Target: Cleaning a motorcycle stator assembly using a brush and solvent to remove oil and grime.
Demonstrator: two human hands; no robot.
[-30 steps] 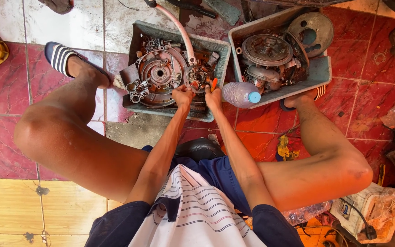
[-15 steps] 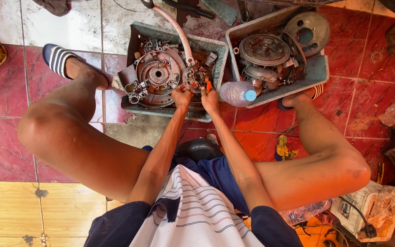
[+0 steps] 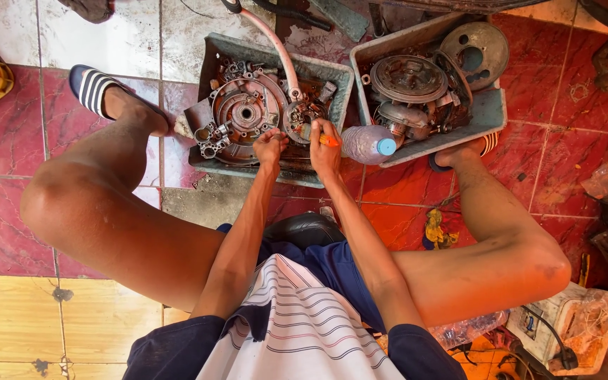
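Reaching down between bent knees, both hands work at the near edge of a grey plastic tray point(image 3: 209, 63) that holds a greasy engine part point(image 3: 244, 112). The right hand point(image 3: 325, 148) is closed around a small tool with an orange handle point(image 3: 327, 140), whose tip points left toward a small round metal piece point(image 3: 298, 119) lying just beyond the knuckles. The left hand point(image 3: 270, 146) is curled almost shut, fingers bent at the lower edge of the engine part; whether it pinches anything I cannot tell. The two hands sit near each other, the thumbs a little apart.

Both forearms run up from the lap, nearly parallel and drawing closer at the wrists. A pink hose point(image 3: 276, 42) curves down from the top of the view into the tray, ending just above the hands. A clear plastic bottle with a blue cap point(image 3: 366, 144) lies just right of the right hand, against a second tray point(image 3: 490, 112) filled with round metal parts. A striped sandal point(image 3: 93, 88) rests left of the first tray.
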